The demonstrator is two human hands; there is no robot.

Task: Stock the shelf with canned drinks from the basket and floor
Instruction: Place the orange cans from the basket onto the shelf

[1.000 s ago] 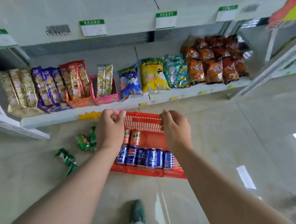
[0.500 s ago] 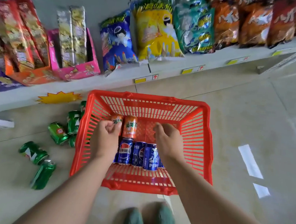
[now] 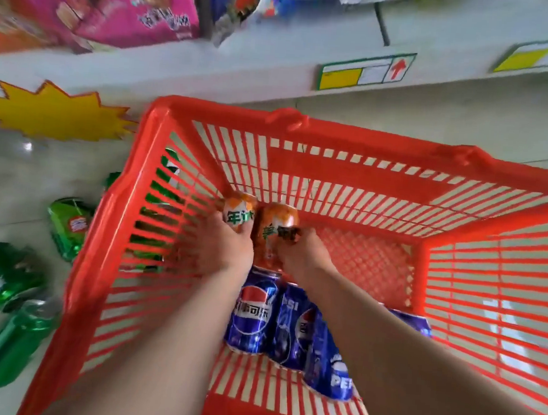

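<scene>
Pale tiled floor carries a red slatted basket drawn up just below a white shelf. Nearest the camera, both forearms reach down into the basket. Under them blue Pepsi cans lie side by side on the basket's bottom, close to its near wall.

Just beyond these, the left hand has its fingers curled round the left orange can, whose far end sticks out past the fingertips. The right hand is closed the same way on the right orange can, fingers lying across its label. The two orange cans touch each other, and the hands are nearly knuckle to knuckle. Whether the cans rest on the basket's bottom or are raised off it cannot be told, as the picture is blurred there.

Outside the basket's left wall, green cans lie scattered on the floor, one seen through the slats.

Farther off, the shelf edge bears a yellow starburst sticker and a price tag with a red arrow; a pink box stands on the shelf above.
</scene>
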